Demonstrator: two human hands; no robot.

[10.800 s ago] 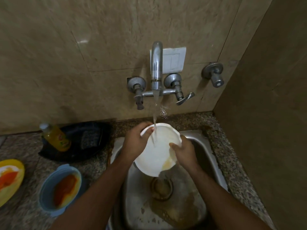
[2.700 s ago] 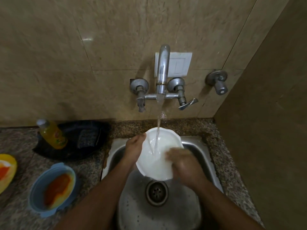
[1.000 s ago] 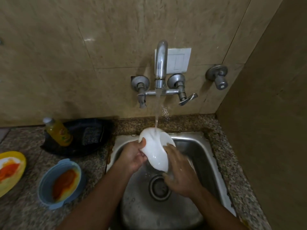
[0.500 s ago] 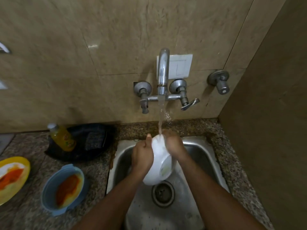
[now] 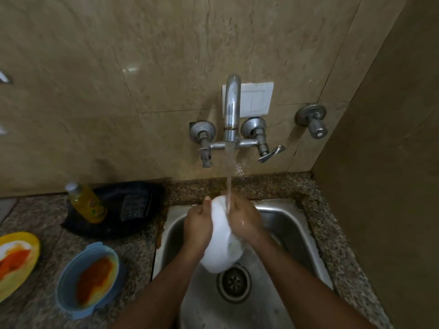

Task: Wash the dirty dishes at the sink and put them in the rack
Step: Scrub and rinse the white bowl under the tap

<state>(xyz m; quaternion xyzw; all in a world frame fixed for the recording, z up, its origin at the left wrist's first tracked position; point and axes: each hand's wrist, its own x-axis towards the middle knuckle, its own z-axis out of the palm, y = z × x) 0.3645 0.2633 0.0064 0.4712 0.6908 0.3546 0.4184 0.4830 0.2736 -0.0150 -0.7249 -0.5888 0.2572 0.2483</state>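
With left hand [image 5: 198,225] fingers clamped round the white bowl [image 5: 219,236] tilted on edge over the sink [image 5: 294,224], and right hand [image 5: 244,220] fingers wrapped on its underside, best rotated slowly beneath the tap [image 5: 231,110] stream, rubbing all round.

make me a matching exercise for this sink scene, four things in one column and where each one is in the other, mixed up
Things:
1. white plate
2. blue bowl
3. yellow bottle
4. yellow plate

Places:
A. standing in the black tray by the wall
B. at the left edge of the counter, smeared orange
C. held on edge between both hands under the running water, over the sink
D. on the counter just left of the sink, orange residue inside

Pairs: 1-C, 2-D, 3-A, 4-B
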